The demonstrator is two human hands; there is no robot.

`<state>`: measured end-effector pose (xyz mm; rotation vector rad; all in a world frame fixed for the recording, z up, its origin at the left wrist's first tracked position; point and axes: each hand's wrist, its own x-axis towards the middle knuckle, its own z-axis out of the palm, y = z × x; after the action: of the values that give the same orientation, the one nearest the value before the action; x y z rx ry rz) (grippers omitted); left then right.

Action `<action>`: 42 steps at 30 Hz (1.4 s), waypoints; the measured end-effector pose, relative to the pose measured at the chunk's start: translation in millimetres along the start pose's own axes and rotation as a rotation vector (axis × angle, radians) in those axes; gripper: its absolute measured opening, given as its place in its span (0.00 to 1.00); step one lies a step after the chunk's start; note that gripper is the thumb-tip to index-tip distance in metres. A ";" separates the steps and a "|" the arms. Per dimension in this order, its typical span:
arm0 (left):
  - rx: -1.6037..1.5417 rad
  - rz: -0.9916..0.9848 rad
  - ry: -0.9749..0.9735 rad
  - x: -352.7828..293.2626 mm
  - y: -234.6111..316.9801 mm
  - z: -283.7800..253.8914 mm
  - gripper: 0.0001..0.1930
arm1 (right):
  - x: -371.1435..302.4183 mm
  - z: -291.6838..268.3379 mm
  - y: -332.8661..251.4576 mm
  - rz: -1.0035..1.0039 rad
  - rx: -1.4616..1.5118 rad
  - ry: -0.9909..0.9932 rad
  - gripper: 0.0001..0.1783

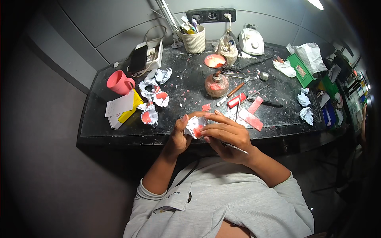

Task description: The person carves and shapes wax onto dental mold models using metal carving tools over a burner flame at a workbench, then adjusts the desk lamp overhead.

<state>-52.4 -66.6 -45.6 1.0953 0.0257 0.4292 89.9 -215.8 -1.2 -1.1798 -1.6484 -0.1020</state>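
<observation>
Facing a black desk (95, 129) in a pale grey top (234, 190). Grasping a white plaster cast (191, 127) in the left hand (179, 137), by the desk's near edge, with the thumb along its side. Laying the outstretched fingers of the right hand (227, 139) over that cast, touching near its red wax patch (198, 131). Having a thin pale strip (238, 149) jutting out beside the right palm, without showing whether clenched or loose in that grip.

Seeing, just beyond, a small pink wax scrap (206, 107), two wax strips (251, 119) and a red-handled tool (237, 100). To the left, seeing a yellow-and-white box (126, 115) under a paper slip (120, 104), several wax-patched casts (160, 98) and a pink mug (117, 82). Farther off, seeing a glass burner (217, 88) below a round pan (215, 60) of pinkish material; to the right, a green box (300, 71). Toward the back, seeing a black phone (138, 59), a woven-pattern cup (193, 41) holding brushes, and a rounded white device (251, 41); on the wall, a black socket strip (202, 16).
</observation>
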 end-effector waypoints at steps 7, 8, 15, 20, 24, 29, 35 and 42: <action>0.041 -0.007 0.004 1.8 2.5 3.8 0.37 | -3.1 -1.9 5.2 -0.003 0.015 -0.021 0.12; 0.040 -0.007 0.003 1.9 2.1 3.7 0.37 | -3.0 -2.6 5.7 -0.009 0.012 -0.031 0.13; 0.074 -0.008 0.023 2.1 -1.2 0.9 0.36 | -2.0 -7.6 5.6 -0.018 0.024 -0.067 0.14; 0.066 -0.009 0.034 2.8 -8.2 -4.7 0.35 | -2.4 -9.6 6.4 -0.020 0.014 -0.108 0.16; 0.081 0.000 0.037 3.8 -5.8 -0.3 0.35 | -3.0 -10.8 6.2 -0.010 0.020 -0.124 0.16; 0.077 0.014 0.036 4.6 -3.7 1.6 0.34 | -3.9 -10.9 7.4 -0.017 0.023 -0.126 0.16; 0.239 0.032 0.022 6.8 -1.1 4.6 0.35 | -9.2 -14.0 9.5 -0.036 -0.057 -0.152 0.18; 0.347 0.032 0.045 9.6 -2.5 4.0 0.34 | -16.9 -10.0 13.7 -0.040 -0.087 -0.168 0.18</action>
<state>-41.8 -67.7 -44.0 1.4282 0.1261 0.4889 105.9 -225.3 -16.2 -1.2493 -1.8310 -0.1034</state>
